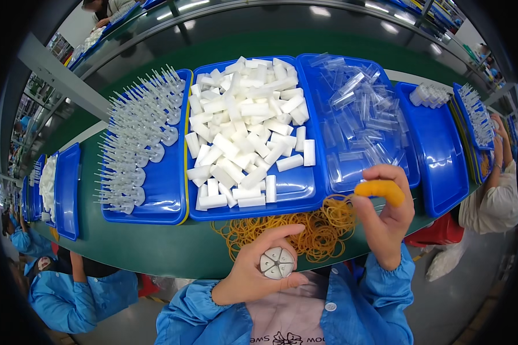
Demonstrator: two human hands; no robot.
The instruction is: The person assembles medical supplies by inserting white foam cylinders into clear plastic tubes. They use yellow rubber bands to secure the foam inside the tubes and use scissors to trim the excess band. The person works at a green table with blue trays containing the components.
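My left hand (250,276) is curled round a cylindrical bundle of white wedge-shaped pieces (277,263). The bundle's round end faces up and shows its segments meeting at the centre. Off to the right, my right hand (390,221) is raised at the near edge of the trays, with an orange finger cot (380,190) on one finger. Its thumb and covered fingertip pinch together where strands of yellow-brown rubber bands (338,211) reach them. More rubber bands (282,230) lie in a loose heap between my hands, on the green table.
Blue trays line the table: one with upright white nozzle-like parts (135,138), one heaped with white foam-like blocks (242,132), one with clear plastic tubes (362,109). A smaller blue tray (443,155) holds white bundles (430,95). Co-workers sit at left (80,293) and right (489,198).
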